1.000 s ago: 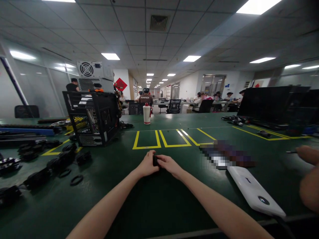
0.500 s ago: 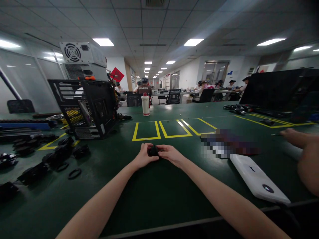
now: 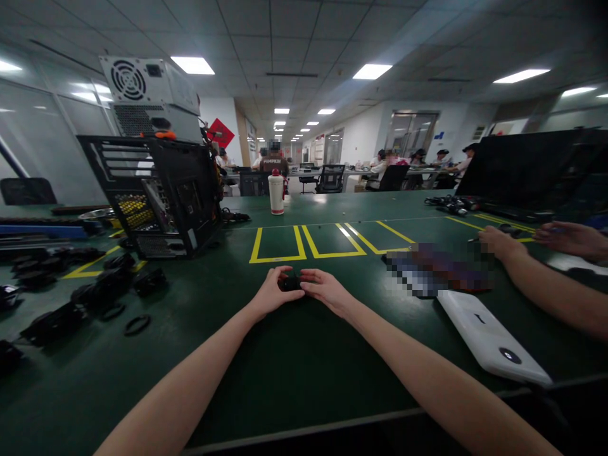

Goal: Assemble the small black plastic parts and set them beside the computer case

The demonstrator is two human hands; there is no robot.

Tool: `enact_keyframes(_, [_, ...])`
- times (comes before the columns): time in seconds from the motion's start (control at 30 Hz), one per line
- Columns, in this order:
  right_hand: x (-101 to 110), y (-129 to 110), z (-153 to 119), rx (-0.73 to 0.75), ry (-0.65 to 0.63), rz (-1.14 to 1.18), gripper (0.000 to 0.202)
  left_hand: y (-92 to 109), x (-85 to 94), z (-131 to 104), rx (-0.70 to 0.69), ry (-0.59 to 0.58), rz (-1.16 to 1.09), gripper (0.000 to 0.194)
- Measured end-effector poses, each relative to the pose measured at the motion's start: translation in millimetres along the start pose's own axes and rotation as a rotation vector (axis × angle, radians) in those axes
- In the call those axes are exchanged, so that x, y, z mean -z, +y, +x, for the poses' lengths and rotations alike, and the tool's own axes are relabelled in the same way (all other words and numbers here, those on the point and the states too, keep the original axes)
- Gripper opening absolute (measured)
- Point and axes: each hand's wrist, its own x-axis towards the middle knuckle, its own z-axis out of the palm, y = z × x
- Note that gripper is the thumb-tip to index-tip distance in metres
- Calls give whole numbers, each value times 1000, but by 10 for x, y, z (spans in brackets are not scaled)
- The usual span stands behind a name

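Head view: the left hand (image 3: 272, 292) is curled round a small black part (image 3: 291, 283), thumb and fingers closed about its left side. The right hand (image 3: 327, 292) has its fingers extended at the part's right side; whether they grip it or merely touch it cannot be told. The part is at the middle of the green table (image 3: 304, 361), on the near side of the yellow tape outlines (image 3: 278, 259); its detail is hidden by the fingers. To the left are a black ring (image 3: 137, 325) and loose black components (image 3: 57, 323). Far left stands a computer case (image 3: 192, 237), a power supply unit (image 3: 156, 79) stacked above. A white bottle (image 3: 276, 195) stands upright at far centre. Near right lies a white device (image 3: 489, 335); beyond it, a co-worker's hand (image 3: 503, 245).
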Motion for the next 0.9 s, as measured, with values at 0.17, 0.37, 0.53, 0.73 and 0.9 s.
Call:
enact_keyframes(0.17, [7, -15, -12, 86, -70, -140, 36, -59, -11, 16, 34, 22, -53, 71])
enact_keyframes(0.37, [14, -26, -42, 141, -127, -166, 38, -28, -12, 12, 47, 2, -124, 64])
enact_keyframes(0.53, [-9, -28, -45, 153, -150, -88, 39, 28, -8, 20, 100, -54, -318, 52])
enact_keyframes(0.73, [-22, -22, -27, 106, -76, -21, 36, 90, 49, 18, 98, -166, -451, 51])
enact_keyframes(0.9, [-3, -37, -26, 82, -97, -56, 39, 76, 41, 23, 118, -179, -463, 55])
